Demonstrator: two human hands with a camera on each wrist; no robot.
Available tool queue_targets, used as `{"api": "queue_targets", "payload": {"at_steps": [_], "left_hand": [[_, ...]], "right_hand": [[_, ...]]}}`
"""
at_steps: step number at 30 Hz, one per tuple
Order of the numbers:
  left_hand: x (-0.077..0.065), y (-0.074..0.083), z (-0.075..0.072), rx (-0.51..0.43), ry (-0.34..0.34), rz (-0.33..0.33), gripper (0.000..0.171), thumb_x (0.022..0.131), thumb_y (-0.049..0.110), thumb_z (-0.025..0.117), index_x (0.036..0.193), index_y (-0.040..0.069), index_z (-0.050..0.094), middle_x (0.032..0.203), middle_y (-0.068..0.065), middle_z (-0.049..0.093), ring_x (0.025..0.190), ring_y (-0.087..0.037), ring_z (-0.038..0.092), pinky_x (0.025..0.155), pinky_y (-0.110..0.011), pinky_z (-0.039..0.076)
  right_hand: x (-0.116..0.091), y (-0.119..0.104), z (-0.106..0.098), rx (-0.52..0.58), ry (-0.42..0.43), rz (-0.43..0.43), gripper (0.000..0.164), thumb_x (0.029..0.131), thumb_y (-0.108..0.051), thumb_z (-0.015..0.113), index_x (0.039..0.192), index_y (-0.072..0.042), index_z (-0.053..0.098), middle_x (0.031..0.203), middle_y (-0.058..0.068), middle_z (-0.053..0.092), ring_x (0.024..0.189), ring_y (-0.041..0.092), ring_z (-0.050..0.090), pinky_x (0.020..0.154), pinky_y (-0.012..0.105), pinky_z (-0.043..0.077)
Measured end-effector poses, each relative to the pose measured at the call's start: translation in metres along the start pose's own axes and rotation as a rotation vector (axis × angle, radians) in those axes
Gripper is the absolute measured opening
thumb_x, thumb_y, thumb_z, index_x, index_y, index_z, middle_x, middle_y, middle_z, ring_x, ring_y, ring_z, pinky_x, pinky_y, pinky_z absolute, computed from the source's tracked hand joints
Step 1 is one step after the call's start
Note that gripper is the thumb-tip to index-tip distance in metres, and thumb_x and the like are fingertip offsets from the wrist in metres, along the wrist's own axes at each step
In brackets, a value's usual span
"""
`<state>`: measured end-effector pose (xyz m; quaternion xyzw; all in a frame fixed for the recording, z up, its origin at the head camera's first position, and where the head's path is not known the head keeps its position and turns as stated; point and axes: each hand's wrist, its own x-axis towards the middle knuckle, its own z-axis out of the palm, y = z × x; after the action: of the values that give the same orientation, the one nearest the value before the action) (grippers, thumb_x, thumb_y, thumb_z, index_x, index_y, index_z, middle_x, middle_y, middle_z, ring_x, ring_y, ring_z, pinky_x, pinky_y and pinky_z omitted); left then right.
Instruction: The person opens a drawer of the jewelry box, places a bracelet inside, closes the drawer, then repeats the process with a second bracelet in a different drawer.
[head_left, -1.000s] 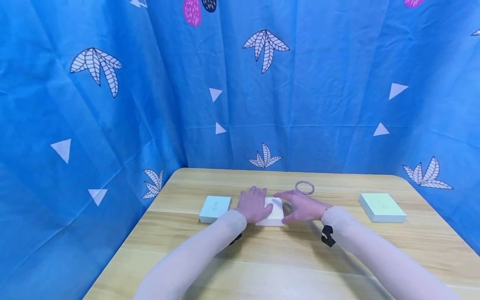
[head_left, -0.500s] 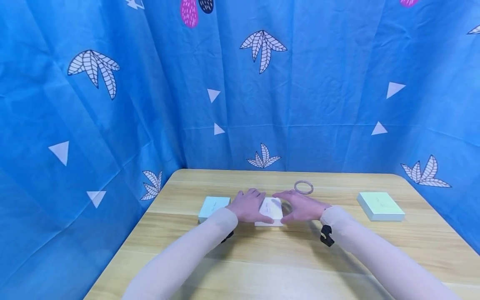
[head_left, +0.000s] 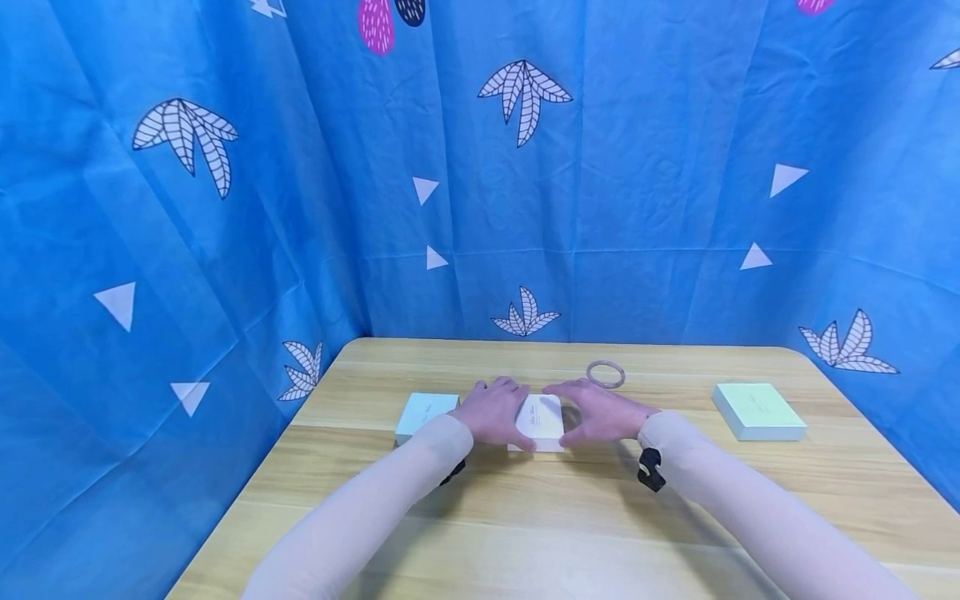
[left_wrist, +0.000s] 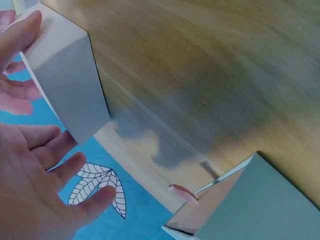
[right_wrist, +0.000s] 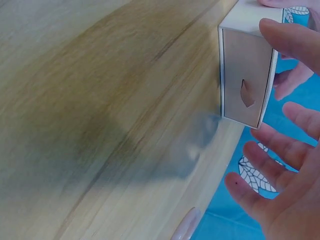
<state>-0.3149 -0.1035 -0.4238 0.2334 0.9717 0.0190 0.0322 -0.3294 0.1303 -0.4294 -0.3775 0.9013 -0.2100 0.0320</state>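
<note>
A white box (head_left: 542, 419) with small script print on top lies on the table, between both hands. My left hand (head_left: 491, 412) holds its left end, thumb on the near side and a fingertip at the far edge; the other fingers spread loosely in the left wrist view. My right hand (head_left: 603, 414) spans the right end likewise, thumb near and index finger far. In the right wrist view the white box's end shows a pinkish inner panel (right_wrist: 245, 75) with a leaf-shaped mark. A pale blue box (head_left: 426, 414) sits close to my left hand.
A mauve ring (head_left: 606, 374) lies behind my right hand. Farther right is a pale green box (head_left: 759, 412). The wooden table (head_left: 525, 517) ends against a patterned blue curtain (head_left: 637, 208). In the left wrist view, a pinkish tab (left_wrist: 184, 193) sticks out of the pale blue box.
My left hand has slid left off the top of the white box to its left end, uncovering the print. My right hand keeps its place. The white box has not visibly moved.
</note>
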Motion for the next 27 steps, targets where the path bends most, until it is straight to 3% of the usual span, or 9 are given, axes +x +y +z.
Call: {"api": "queue_targets", "payload": {"at_steps": [17, 27], "left_hand": [[-0.004, -0.016, -0.006, -0.023, -0.023, -0.028, 0.108, 0.069, 0.070, 0.077, 0.157, 0.019, 0.038, 0.158, -0.002, 0.044, 0.148, -0.025, 0.033, 0.119, -0.060, 0.025], [-0.013, -0.028, -0.008, -0.046, -0.038, -0.038, 0.106, 0.068, 0.067, 0.080, 0.154, 0.017, 0.043, 0.153, -0.003, 0.048, 0.145, -0.025, 0.036, 0.117, -0.060, 0.028]], "right_hand": [[0.009, -0.010, 0.003, -0.034, 0.036, 0.022, 0.092, 0.070, -0.041, 0.089, 0.150, -0.021, 0.048, 0.148, 0.004, 0.054, 0.134, 0.032, 0.050, 0.105, 0.063, 0.043], [0.019, -0.019, 0.009, -0.046, 0.032, 0.006, 0.092, 0.071, -0.045, 0.087, 0.150, -0.020, 0.048, 0.148, 0.001, 0.055, 0.132, 0.029, 0.051, 0.105, 0.058, 0.045]]}}
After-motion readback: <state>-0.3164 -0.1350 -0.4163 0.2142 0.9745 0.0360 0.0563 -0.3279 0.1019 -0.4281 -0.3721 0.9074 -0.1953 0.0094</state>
